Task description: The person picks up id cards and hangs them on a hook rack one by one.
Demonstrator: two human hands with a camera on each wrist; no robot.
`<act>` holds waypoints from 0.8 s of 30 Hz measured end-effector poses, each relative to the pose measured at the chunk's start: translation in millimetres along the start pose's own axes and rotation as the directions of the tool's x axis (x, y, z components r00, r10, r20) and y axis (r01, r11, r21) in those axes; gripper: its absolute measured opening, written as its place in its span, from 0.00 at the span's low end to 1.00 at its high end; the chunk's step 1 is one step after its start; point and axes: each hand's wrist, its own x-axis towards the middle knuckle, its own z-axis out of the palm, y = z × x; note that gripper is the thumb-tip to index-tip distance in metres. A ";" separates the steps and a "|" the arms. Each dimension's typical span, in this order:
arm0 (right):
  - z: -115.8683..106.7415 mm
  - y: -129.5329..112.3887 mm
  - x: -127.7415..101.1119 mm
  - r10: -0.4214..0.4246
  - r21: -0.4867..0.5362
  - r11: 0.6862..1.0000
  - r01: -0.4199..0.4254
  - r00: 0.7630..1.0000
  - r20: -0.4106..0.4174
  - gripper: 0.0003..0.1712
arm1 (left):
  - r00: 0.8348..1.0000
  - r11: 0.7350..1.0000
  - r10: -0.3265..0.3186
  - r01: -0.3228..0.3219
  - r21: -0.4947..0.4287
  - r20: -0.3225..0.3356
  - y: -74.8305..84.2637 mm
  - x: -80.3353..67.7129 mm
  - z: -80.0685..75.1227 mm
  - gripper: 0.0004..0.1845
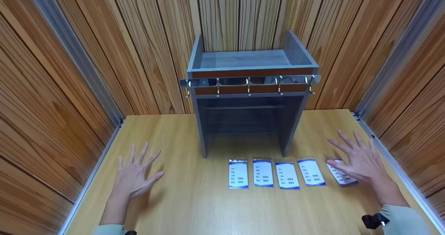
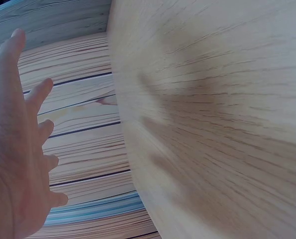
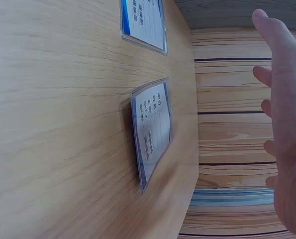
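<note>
Both grips are spread flat, holding nothing: the right hand (image 1: 361,160) hovers over the end card (image 1: 342,175) on the bench (image 1: 208,207), the left hand (image 1: 134,174) well apart. Flat-lying, the slick card may slide away instead of lifting.

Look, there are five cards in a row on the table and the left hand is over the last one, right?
Not quite. In the head view the right hand is over the end card; the left hand is above bare table, far from the cards.
</note>
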 end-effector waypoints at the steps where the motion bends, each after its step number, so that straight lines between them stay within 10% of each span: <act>1: 0.1 -0.1 -0.1 0.000 0.003 1.000 0.000 1.000 0.000 0.49 | 1.000 1.000 -0.001 0.001 -0.003 0.001 -0.2 -0.1 0.1 0.42; 24: -1.8 2.7 -2.8 -0.026 -0.019 0.999 0.026 1.000 0.015 0.49 | 1.000 0.998 -0.003 0.005 -0.068 0.023 -3.6 8.3 -11.9 0.42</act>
